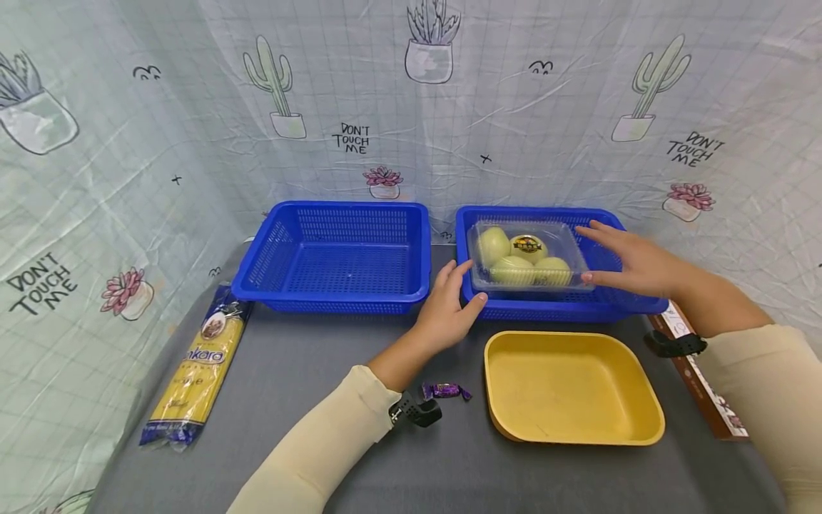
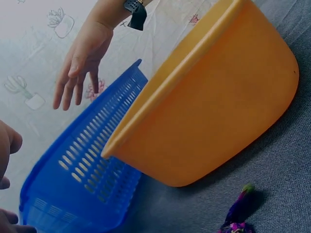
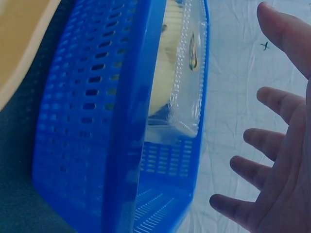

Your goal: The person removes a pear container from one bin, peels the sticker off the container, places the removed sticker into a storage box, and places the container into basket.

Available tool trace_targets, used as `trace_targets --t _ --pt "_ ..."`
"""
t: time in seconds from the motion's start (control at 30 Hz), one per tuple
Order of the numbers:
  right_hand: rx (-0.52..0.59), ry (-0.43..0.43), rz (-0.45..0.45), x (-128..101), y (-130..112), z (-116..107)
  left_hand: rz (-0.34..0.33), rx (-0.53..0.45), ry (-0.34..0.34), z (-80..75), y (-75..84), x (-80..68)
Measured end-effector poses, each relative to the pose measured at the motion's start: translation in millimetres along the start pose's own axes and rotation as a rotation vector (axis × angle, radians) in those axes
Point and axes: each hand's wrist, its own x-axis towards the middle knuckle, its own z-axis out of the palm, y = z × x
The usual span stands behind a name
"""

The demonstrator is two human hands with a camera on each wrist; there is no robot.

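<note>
A clear plastic box [image 1: 528, 258] of pale green round fruits, with a dark and gold label on top, sits in the right-hand blue basket [image 1: 552, 310]. At that basket's left front corner is my left hand [image 1: 446, 310], fingers relaxed and thumb apart, holding nothing. My right hand [image 1: 632, 265] hovers over the basket's right part with fingers spread, its thumb tip near the box's right end. The right wrist view has the right hand [image 3: 277, 160] apart from the basket rim, nothing in its fingers.
To the left stands another blue basket [image 1: 349, 275], with a yellow pasta packet [image 1: 202, 364] beside it. A yellow tub [image 1: 571, 385] is in front of the right basket. A purple wrapped candy [image 1: 446, 390] lies left of the tub. Under my right forearm shows a long brown-and-white box [image 1: 706, 385].
</note>
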Motion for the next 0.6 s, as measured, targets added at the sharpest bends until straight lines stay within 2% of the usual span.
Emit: trace_targets --t 0.17,0.37,0.6 --pt "-0.008 -0.029 0.04 8 3 -4 -0.031 -0.009 -0.003 5.4 -6.0 3.2" --pt "-0.021 -0.07 0.09 18 6 -11 -0.022 0.005 -0.015 11.9 -13.3 8.0" --pt "-0.009 -0.092 0.133 22 17 -13 -0.043 -0.081 -0.016 17.4 -14.3 7.4"
